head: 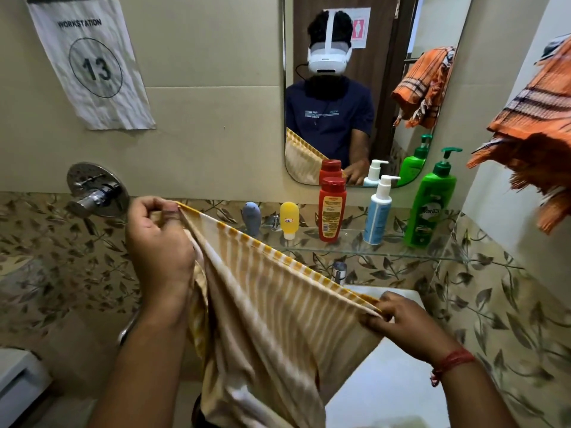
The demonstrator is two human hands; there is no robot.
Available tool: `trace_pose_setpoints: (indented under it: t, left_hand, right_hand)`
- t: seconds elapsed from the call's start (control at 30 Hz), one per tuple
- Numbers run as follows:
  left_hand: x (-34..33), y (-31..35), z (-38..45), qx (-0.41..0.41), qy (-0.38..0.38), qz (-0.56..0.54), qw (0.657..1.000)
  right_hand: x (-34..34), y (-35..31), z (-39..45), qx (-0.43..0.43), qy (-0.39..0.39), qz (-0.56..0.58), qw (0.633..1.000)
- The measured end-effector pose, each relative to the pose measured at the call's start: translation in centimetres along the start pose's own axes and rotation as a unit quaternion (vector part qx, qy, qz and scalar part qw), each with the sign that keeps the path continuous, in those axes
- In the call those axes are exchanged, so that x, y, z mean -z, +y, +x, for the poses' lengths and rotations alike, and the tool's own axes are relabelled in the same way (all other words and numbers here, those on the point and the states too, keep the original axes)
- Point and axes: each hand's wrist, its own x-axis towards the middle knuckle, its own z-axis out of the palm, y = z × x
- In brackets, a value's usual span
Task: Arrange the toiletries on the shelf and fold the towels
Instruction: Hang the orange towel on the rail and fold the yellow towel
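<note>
— Beige cotton towel with yellow-orange striped edge [272,304]: held where?
— Stretched in mid-air over the white basin [398,375], below the glass shelf [370,253]. Left hand [157,242] pinching the upper corner, grip closed on the hem; right hand [401,319] pinching the lower corner, grip likewise closed on cloth.
— On the shelf?
— Standing upright in a row: small grey tube [251,218], yellow tube [289,220], red bottle [332,209], white-and-blue pump bottle [378,211], green pump bottle [431,199].
— Other towels?
— Orange striped towel [537,125] hanging at upper right, unfolded.
</note>
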Motion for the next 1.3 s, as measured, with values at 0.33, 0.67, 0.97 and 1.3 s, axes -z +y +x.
trace_pose_setpoints:
  t: [0.33, 0.67, 0.97, 1.3]
  left_hand:
    - [0.2, -1.2, -0.3, 0.070, 0.052, -0.013, 0.996]
    - [0.4, -2.2, -0.3, 0.114, 0.063, -0.024, 0.991]
    - [0.5, -2.1, 0.2, 0.102, -0.033, 0.021, 0.994]
    - [-1.0, 3.5, -3.6, 0.091, -0.400, 0.037, 0.911]
  right_hand:
    - [-2.0, 1.9, 0.7, 0.021, 0.101, 0.152, 0.983]
    - [-1.8, 1.6, -0.6, 0.017, 0.129, 0.460, 0.879]
    - [0.8, -1.0, -2.0, 0.051, 0.090, 0.570, 0.815]
    - [4.8, -11.8, -3.0, 0.252, -0.137, 0.555, 0.781]
